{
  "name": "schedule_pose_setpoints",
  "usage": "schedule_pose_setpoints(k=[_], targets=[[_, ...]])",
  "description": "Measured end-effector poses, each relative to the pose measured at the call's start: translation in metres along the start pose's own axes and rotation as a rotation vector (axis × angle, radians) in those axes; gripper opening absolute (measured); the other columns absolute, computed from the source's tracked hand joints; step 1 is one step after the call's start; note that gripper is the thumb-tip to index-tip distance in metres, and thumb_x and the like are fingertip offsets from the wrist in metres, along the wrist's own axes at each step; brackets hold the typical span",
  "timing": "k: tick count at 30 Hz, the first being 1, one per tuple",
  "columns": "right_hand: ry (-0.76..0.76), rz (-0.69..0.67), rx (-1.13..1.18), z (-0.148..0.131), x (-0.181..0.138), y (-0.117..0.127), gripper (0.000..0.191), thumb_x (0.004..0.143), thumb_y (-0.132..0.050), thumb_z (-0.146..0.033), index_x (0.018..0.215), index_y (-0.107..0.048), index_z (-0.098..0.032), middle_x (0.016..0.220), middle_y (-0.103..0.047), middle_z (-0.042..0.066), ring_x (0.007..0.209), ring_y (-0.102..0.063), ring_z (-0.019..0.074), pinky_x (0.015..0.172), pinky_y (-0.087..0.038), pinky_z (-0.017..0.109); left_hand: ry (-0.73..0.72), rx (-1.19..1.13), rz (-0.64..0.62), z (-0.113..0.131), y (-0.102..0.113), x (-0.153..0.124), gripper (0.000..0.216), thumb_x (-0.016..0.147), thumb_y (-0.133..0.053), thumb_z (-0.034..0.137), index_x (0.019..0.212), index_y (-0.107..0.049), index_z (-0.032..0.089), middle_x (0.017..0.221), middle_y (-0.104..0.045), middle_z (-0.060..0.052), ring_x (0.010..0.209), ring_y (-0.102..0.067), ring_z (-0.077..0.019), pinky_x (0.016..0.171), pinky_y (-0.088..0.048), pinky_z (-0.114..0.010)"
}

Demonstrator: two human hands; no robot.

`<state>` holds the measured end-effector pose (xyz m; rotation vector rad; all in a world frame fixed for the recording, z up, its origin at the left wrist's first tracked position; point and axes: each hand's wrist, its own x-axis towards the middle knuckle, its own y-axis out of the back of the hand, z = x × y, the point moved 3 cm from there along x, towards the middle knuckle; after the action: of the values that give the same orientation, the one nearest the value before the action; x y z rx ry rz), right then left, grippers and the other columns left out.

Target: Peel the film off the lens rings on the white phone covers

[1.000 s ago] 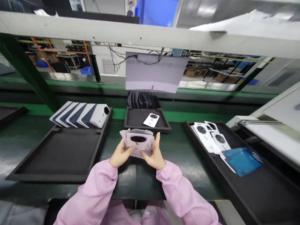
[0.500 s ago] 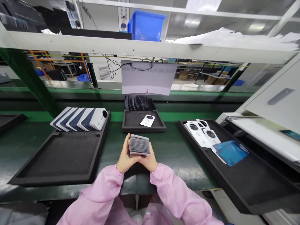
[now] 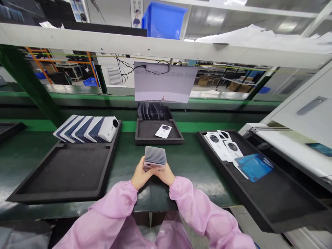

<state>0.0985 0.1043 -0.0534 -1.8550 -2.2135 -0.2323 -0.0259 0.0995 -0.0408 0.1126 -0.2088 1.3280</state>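
Note:
A thick stack of thin rounded-corner panels (image 3: 155,155) is held edge-on above the green bench, its layered edges facing up. My left hand (image 3: 142,174) wraps the stack's left side, and my right hand (image 3: 165,173) grips it from the right; the thumbs meet in front. Just beyond it stands a small black tray (image 3: 145,131) with one white phone-back panel (image 3: 163,131) lying in it. Dark panels (image 3: 151,111) lean in a row at that tray's far end. Fingers behind the stack are hidden.
At left, a black tray (image 3: 64,171) bears a fanned row of white panels (image 3: 107,128). The right-hand black tray (image 3: 282,200) carries white panels (image 3: 219,147) and blue film sheets (image 3: 255,167), beside a white machine (image 3: 293,138). A blue bin (image 3: 166,20) sits on the shelf above.
The stack has tipped so that more of its layered edge faces up, and both hands have shifted lower around it. The camera view has moved slightly.

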Motion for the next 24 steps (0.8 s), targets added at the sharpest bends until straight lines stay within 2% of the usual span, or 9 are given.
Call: schedule_pose_setpoints(k=[2,7,12,14,16,19,21,24], targets=[[-0.007,-0.009,0.009,0.002,0.002,0.002,0.035,0.063,-0.076,-0.047,0.082,-0.070,-0.018,0.083,-0.072,0.007,0.083,-0.067,0.0254,0.085,-0.052,0.044,0.015,-0.009,-0.007,-0.001,0.001,0.003,0.040,0.070,-0.072,0.027,0.105,-0.055,0.016,0.102,-0.067,-0.008,0.095,-0.063,-0.0231,0.090,-0.046,-0.039],[-0.063,-0.013,0.049,0.009,0.006,0.005,0.040,0.061,-0.078,-0.046,0.088,-0.070,-0.018,0.091,-0.072,0.008,0.089,-0.066,0.0260,0.089,-0.049,0.046,0.050,-0.051,-0.008,-0.001,0.003,0.010,0.043,0.067,-0.075,0.025,0.106,-0.057,0.018,0.105,-0.066,-0.006,0.099,-0.061,-0.0226,0.093,-0.043,-0.039],[-0.164,-0.101,0.162,-0.005,0.006,0.004,0.043,0.058,-0.080,-0.041,0.091,-0.068,-0.016,0.090,-0.071,0.007,0.087,-0.067,0.0244,0.087,-0.050,0.044,0.112,-0.157,-0.120,0.015,0.008,0.013,0.044,0.067,-0.075,0.030,0.106,-0.060,0.018,0.106,-0.067,-0.008,0.101,-0.061,-0.0254,0.094,-0.042,-0.041],[-0.211,-0.196,0.242,-0.018,0.004,0.002,0.052,0.055,-0.082,-0.041,0.096,-0.066,-0.015,0.091,-0.071,0.007,0.083,-0.067,0.0235,0.081,-0.053,0.041,0.133,-0.226,-0.191,0.026,0.010,0.015,0.056,0.065,-0.075,0.041,0.114,-0.057,0.020,0.113,-0.065,-0.009,0.104,-0.060,-0.0276,0.092,-0.044,-0.041],[-0.261,-0.315,0.328,-0.030,0.003,-0.003,0.064,0.048,-0.084,-0.046,0.100,-0.064,-0.015,0.090,-0.070,0.008,0.078,-0.067,0.0231,0.073,-0.056,0.038,0.156,-0.299,-0.276,0.035,0.007,0.016,0.071,0.062,-0.069,0.060,0.120,-0.053,0.022,0.117,-0.063,-0.011,0.104,-0.060,-0.0313,0.086,-0.047,-0.043],[-0.344,-0.484,0.447,-0.037,0.001,-0.013,0.070,0.042,-0.084,-0.051,0.097,-0.064,-0.013,0.082,-0.069,0.007,0.063,-0.065,0.0197,0.057,-0.055,0.031,0.194,-0.353,-0.385,0.042,0.000,0.015,0.091,0.047,-0.063,0.076,0.115,-0.057,0.016,0.110,-0.064,-0.016,0.099,-0.061,-0.0370,0.081,-0.049,-0.047],[-0.389,-0.551,0.500,-0.033,0.001,-0.019,0.067,0.042,-0.083,-0.054,0.091,-0.064,-0.012,0.075,-0.068,0.006,0.053,-0.061,0.0160,0.051,-0.053,0.027,0.213,-0.340,-0.394,0.041,-0.004,0.014,0.085,0.043,-0.071,0.070,0.105,-0.063,0.013,0.105,-0.065,-0.017,0.098,-0.060,-0.0376,0.085,-0.047,-0.049],[-0.435,-0.601,0.534,-0.024,0.004,-0.020,0.062,0.047,-0.081,-0.055,0.087,-0.062,-0.011,0.068,-0.065,0.004,0.049,-0.060,0.0146,0.052,-0.053,0.029,0.236,-0.282,-0.271,0.037,-0.001,0.012,0.056,0.059,-0.075,0.048,0.101,-0.062,0.014,0.102,-0.065,-0.013,0.099,-0.060,-0.0319,0.090,-0.044,-0.047]])
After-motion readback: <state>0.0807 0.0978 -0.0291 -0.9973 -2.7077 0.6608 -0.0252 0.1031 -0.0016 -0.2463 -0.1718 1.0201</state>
